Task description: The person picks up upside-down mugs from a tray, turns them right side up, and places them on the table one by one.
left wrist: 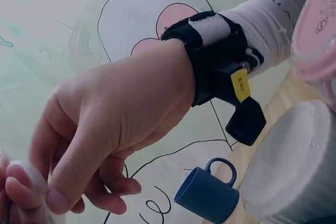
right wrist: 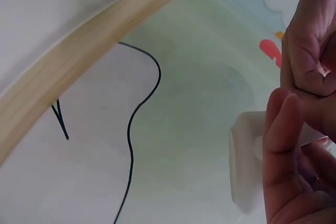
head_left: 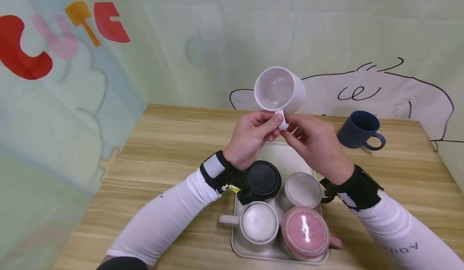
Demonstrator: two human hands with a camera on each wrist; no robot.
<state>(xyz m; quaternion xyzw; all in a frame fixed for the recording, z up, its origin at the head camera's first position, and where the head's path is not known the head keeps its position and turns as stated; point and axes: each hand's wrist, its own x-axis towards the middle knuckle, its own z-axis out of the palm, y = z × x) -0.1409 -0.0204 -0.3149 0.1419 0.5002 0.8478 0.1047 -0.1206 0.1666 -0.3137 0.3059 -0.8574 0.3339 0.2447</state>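
Note:
A white mug (head_left: 299,95) is held up above the far end of the table, its mouth facing me and its handle pointing down. My left hand (head_left: 248,139) pinches the handle, the thumb pressed on its front. From the other side, my right hand (head_left: 319,145) has thumb and fingertips at the handle's lower end. The left wrist view shows the right hand (left wrist: 121,108) with thumb and finger meeting at the white handle, beside the left fingertips (left wrist: 21,190). In the right wrist view, fingers partly cover the mug (right wrist: 244,169).
Below the hands, a pale tray (head_left: 282,153) bears upside-down mugs: a black one (head_left: 262,177), a greyish-white one (head_left: 303,189), a white one (head_left: 259,221) and a pink one (head_left: 306,231). A dark blue mug (head_left: 353,131) stands right of the tray, near a printed curtain (head_left: 203,40).

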